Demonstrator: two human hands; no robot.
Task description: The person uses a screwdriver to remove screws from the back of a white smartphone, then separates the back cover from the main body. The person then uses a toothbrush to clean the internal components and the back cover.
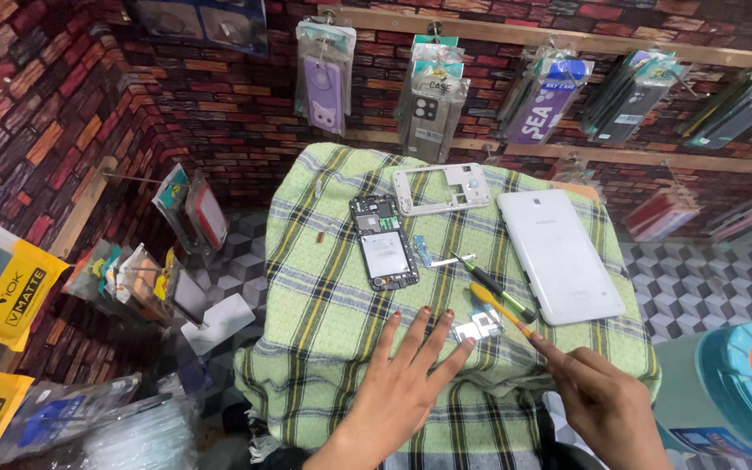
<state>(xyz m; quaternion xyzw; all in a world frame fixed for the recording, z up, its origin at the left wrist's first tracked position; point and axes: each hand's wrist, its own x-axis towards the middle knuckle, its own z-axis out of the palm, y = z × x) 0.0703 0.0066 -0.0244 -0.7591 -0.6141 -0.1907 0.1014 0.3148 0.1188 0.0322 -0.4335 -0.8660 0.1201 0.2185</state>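
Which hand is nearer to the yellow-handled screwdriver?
Right. The right hand has its forefinger at the tip of the yellow-handled screwdriver's handle; whether they touch is unclear. The left hand lies flat on the cloth, to its left.

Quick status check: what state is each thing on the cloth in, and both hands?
Phone: opened, back off, battery showing.
White frame: detached, lying flat.
White tablet: face down, closed.
Yellow screwdriver: lying on the cloth, right fingertip at its end.
Left hand: open, flat on the cloth.
Right hand: empty, finger pointing.
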